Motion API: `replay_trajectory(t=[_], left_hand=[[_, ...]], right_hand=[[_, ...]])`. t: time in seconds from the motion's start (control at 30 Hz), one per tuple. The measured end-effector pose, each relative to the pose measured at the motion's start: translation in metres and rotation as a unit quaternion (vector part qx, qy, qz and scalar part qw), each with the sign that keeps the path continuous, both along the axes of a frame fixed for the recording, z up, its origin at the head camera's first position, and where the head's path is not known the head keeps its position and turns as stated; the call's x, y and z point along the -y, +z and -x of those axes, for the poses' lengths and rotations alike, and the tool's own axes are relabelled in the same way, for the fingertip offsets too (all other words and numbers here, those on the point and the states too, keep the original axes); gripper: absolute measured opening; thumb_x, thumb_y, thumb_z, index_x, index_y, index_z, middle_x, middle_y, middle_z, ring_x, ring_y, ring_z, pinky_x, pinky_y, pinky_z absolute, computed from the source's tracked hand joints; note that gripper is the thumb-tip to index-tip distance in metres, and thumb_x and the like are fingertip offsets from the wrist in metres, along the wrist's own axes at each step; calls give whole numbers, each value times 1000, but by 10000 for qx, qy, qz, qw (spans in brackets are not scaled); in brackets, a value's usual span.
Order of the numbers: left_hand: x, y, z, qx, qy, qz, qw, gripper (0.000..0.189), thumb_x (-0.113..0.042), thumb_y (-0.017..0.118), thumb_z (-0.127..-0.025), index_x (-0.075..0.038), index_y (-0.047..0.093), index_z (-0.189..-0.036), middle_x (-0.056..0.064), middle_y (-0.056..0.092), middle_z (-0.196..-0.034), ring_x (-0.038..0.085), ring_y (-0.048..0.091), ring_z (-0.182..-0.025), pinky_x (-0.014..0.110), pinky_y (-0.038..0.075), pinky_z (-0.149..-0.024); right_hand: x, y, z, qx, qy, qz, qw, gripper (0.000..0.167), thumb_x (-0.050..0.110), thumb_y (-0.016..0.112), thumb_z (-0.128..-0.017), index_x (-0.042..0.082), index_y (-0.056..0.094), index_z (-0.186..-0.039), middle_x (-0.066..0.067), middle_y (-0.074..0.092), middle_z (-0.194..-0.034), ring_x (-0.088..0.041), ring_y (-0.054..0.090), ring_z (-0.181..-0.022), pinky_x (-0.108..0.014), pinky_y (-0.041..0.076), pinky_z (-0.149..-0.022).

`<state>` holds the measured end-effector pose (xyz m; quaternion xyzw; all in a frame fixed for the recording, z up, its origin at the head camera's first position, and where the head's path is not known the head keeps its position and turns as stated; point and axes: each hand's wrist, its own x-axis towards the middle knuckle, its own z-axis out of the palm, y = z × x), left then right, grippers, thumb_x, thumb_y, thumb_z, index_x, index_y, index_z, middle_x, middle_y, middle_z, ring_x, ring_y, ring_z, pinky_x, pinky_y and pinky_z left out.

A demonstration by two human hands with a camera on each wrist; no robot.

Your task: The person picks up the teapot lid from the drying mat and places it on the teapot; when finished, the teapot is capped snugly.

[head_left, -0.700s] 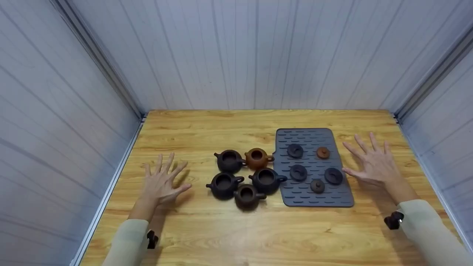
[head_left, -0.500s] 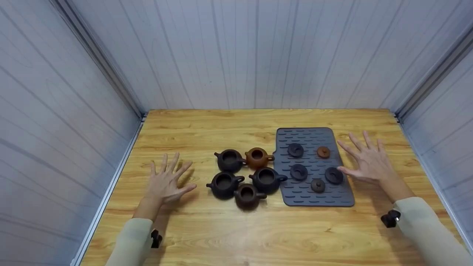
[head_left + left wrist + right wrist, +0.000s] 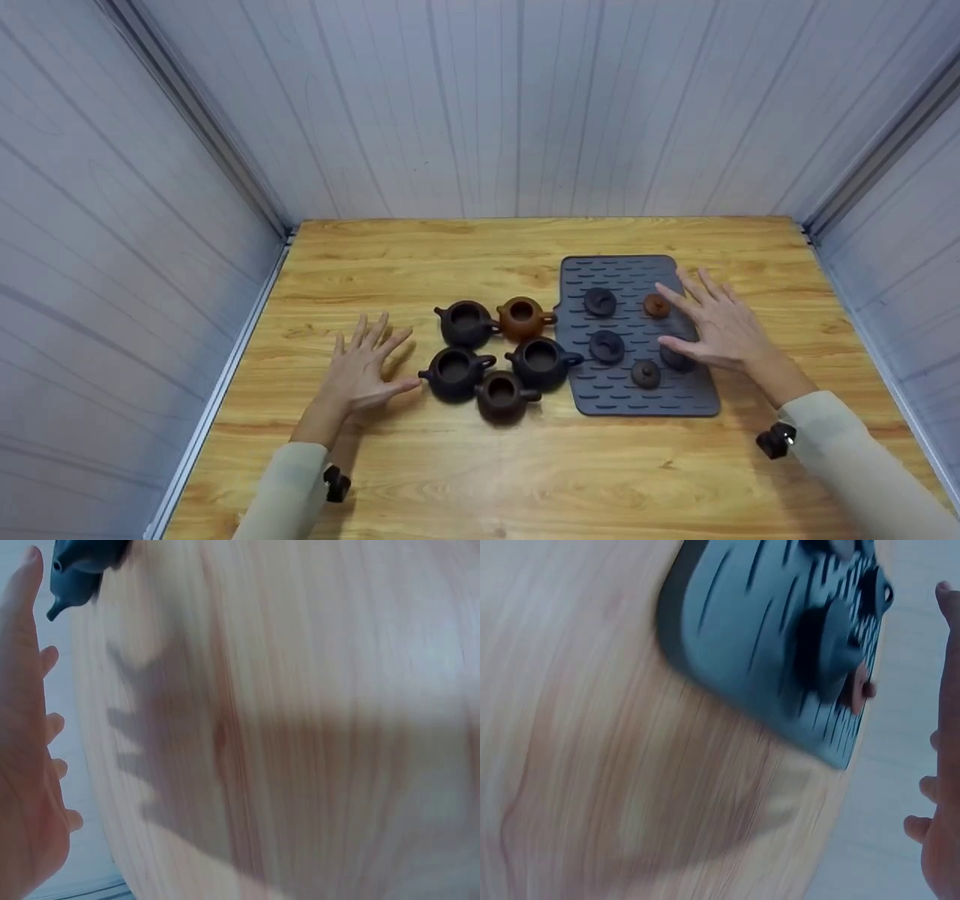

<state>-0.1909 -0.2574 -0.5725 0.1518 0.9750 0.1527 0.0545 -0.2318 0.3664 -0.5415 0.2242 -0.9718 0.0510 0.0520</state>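
Observation:
My left hand (image 3: 364, 373) hovers with fingers spread, left of a cluster of lidless teapots. Nearest to its thumb is a black teapot (image 3: 454, 373); another black teapot (image 3: 465, 325) sits behind it. An orange-brown teapot (image 3: 523, 319), a dark teapot (image 3: 541, 365) and a brown teapot (image 3: 502, 399) complete the cluster. Spread above the right side of a grey mat (image 3: 630, 401), my right hand (image 3: 720, 330) holds nothing. It partly hides a dark lid (image 3: 677, 361). Also on the mat lie an orange lid (image 3: 656, 306), a brown lid (image 3: 646, 373) and dark lids (image 3: 600, 302) (image 3: 606, 347).
The wooden table (image 3: 480, 472) is bounded by a white panel wall (image 3: 480, 112) at the back and further panels left and right. The dark teapot's handle reaches over the mat's left edge.
Both hands have moved inward. My left hand has come right toward the teapots, and my right hand has come left over the mat's edge. Teapots and lids stay put.

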Motion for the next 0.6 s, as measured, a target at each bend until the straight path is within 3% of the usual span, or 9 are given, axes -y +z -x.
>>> replay_trajectory(t=[0.23, 0.33, 0.43, 0.57, 0.6], left_hand=[[-14, -3, 2, -150, -234, -862, 9959, 106, -77, 78, -87, -24, 47, -173, 23, 36, -184, 59, 25, -171, 88, 25, -128], [-21, -4, 2, -42, -332, -1337, 9905, 106, -71, 84, -86, -22, 47, -173, 25, 39, -182, 60, 33, -167, 86, 32, -126], [-27, -5, 1, 141, -334, -1719, 9844, 105, -63, 91, -86, -22, 47, -172, 25, 41, -180, 57, 39, -165, 82, 35, -127], [-34, -9, -2, 215, -226, -2140, 9763, 104, -52, 96, -84, -20, 50, -171, 23, 47, -177, 52, 45, -163, 76, 38, -130], [-35, -10, -3, 213, -196, -2258, 9737, 103, -49, 98, -83, -20, 51, -170, 22, 48, -176, 50, 46, -163, 75, 38, -130]], right_hand=[[25, 9, -2, 246, 46, 746, 9969, 86, 52, 80, -100, 21, 46, -173, -25, 35, -183, -58, 31, -168, -81, 43, -120], [35, 12, -2, 315, 119, 1026, 9942, 84, 46, 81, -101, 20, 47, -173, -25, 35, -183, -59, 32, -167, -81, 46, -116], [45, 13, -3, 339, 202, 1153, 9925, 83, 44, 81, -101, 22, 47, -173, -23, 36, -183, -58, 33, -167, -74, 58, -101], [56, 11, -4, 334, 349, 1304, 9903, 82, 42, 82, -101, 21, 48, -172, -23, 39, -182, -58, 35, -167, -72, 61, -96], [58, 10, -5, 332, 382, 1371, 9893, 81, 40, 83, -101, 20, 49, -172, -23, 39, -182, -58, 36, -166, -74, 60, -99]])
